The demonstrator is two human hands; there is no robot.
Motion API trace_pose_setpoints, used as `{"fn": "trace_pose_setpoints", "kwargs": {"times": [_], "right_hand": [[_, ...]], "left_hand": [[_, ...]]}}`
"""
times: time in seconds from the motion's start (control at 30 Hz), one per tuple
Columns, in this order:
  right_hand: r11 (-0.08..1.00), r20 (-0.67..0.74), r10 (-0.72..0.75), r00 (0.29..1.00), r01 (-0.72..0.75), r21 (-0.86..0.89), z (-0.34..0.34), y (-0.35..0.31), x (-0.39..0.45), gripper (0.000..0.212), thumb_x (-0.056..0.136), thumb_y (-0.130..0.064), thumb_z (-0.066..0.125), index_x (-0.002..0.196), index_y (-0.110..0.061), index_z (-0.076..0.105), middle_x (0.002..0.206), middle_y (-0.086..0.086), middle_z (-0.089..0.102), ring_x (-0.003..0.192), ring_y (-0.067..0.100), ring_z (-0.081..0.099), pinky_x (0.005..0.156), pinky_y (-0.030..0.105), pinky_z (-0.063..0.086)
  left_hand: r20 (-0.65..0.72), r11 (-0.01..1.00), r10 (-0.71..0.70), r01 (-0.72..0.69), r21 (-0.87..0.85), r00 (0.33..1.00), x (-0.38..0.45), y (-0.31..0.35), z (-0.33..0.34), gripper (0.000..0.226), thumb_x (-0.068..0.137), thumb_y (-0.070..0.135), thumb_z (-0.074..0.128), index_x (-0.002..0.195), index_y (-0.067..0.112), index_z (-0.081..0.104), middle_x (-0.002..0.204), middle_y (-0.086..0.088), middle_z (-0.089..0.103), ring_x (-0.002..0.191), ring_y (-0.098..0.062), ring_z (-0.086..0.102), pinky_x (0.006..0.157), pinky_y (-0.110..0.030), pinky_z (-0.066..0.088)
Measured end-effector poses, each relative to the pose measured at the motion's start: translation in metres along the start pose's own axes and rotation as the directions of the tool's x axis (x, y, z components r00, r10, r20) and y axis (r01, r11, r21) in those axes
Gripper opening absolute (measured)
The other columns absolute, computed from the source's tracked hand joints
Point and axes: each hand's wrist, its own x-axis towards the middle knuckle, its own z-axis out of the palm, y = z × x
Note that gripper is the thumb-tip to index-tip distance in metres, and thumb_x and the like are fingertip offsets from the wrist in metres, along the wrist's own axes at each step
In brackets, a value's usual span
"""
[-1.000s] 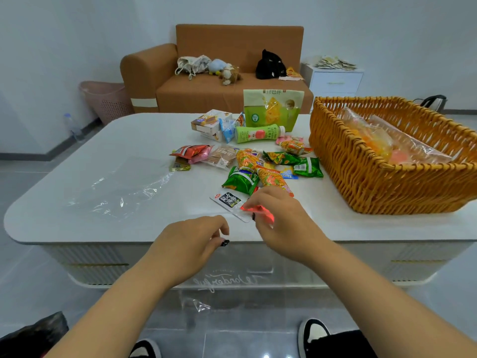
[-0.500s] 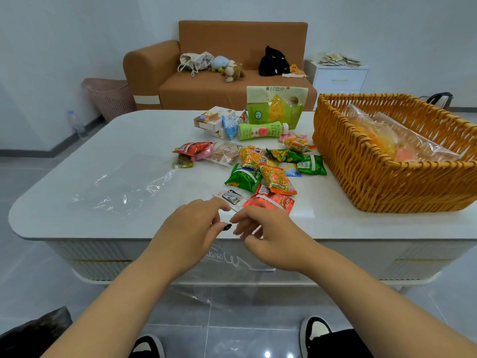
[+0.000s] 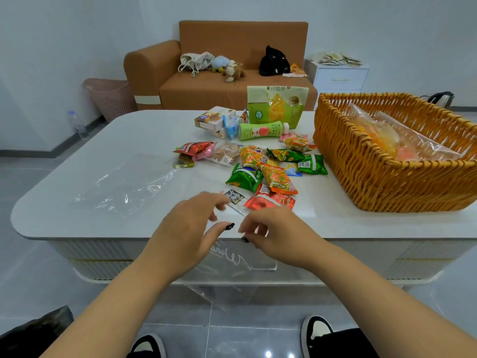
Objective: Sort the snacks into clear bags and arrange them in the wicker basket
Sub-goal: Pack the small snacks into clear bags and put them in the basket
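Observation:
My left hand and my right hand hover close together at the white table's near edge. Between them they pinch the mouth of a clear bag with script lettering, which hangs down in front of the table. Just beyond my fingers lie a small black-label packet and a red packet. A pile of green and orange snack packets covers the table's middle. The wicker basket stands at the right and holds filled clear bags.
A second clear bag lies flat on the table's left. Behind the pile are a green bottle, a green pouch and small boxes. Farther back stand a brown sofa, a pink hamper and white drawers.
My right hand let go of the red packet, which now lies on the table, and drew back to the clear bag beside my left hand.

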Motion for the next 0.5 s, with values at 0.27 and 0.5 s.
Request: {"fn": "trace_pose_setpoints", "kwargs": {"times": [0.27,0.5], "right_hand": [[0.667,-0.096,0.453,0.886,-0.266,0.696,-0.042,0.022,0.004,0.018,0.088,0.01,0.057,0.09,-0.004,0.067,0.072,0.004,0.071,0.06,0.018,0.07,0.058,0.03,0.056],[0.243,0.194,0.515,0.835,-0.359,0.901,-0.05,0.031,0.002,0.014,0.089,0.008,0.054,0.097,-0.001,0.062,0.091,0.016,0.072,0.076,0.028,0.072,0.06,0.03,0.06]], "left_hand": [[-0.057,0.841,-0.538,0.54,0.029,0.841,0.003,-0.022,-0.019,0.107,0.069,0.04,0.083,0.152,0.015,0.02,0.155,-0.011,0.024,0.138,-0.028,0.03,0.112,-0.045,0.032],[0.479,0.557,-0.603,0.766,-0.32,0.638,-0.003,-0.011,-0.018,0.092,0.075,0.018,0.083,0.147,0.028,0.026,0.107,0.01,0.071,0.084,-0.006,0.072,0.085,-0.035,0.056]]}}
